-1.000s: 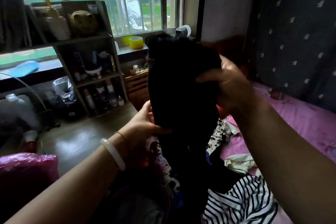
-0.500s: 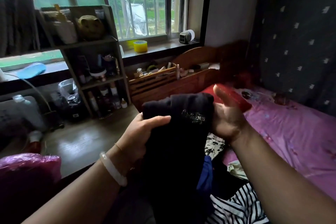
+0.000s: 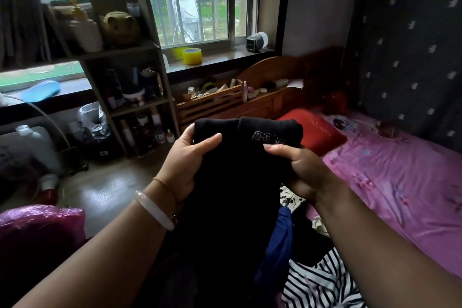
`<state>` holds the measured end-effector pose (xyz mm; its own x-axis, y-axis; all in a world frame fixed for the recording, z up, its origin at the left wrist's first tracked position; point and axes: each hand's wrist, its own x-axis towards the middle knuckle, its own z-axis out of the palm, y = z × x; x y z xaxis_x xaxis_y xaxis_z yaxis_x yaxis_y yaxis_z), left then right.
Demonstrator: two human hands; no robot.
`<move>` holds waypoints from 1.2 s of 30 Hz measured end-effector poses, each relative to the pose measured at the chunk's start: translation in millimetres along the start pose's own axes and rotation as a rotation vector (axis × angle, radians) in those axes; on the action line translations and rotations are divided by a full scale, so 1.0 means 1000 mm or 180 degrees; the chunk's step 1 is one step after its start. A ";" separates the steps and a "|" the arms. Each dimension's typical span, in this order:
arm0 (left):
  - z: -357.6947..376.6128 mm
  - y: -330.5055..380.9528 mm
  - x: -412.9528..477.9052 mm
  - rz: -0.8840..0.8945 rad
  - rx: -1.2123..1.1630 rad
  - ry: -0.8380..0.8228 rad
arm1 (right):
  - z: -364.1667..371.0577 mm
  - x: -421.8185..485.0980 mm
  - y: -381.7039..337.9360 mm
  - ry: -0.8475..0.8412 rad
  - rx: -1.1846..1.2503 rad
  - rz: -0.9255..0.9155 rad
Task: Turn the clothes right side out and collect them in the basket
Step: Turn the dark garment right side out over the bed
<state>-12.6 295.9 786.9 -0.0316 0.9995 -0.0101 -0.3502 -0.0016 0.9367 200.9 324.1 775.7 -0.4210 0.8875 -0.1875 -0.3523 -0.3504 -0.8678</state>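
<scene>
Here two hands (image 3: 190,157) (image 3: 300,170) grip one black garment (image 3: 232,182).

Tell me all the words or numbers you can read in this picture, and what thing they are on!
No text here can be read for sure.
Black garment, held by the left hand and right hand: a small label patch with pale lettering, too blurred to read.
Bottles and jars on the shelf: labels too small to read.
Small black box on the windowsill: a faint mark, unreadable.
Yellow tape roll: no writing visible.
</scene>
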 end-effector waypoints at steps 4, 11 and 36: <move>-0.018 -0.016 0.001 -0.0494 0.0842 0.0014 | 0.004 0.005 0.000 0.0259 0.0124 -0.0062; -0.033 -0.067 -0.018 -0.2053 0.1206 -0.0683 | 0.000 0.005 -0.013 0.0057 0.0622 -0.0058; -0.033 -0.045 -0.007 0.0303 0.0090 0.0521 | -0.052 -0.005 -0.045 0.0433 0.0437 -0.0315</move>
<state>-27.6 288.3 733.3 -0.2161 0.9761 0.0244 -0.3121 -0.0927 0.9455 262.4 351.5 791.9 -0.2655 0.9485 -0.1729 -0.5008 -0.2889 -0.8159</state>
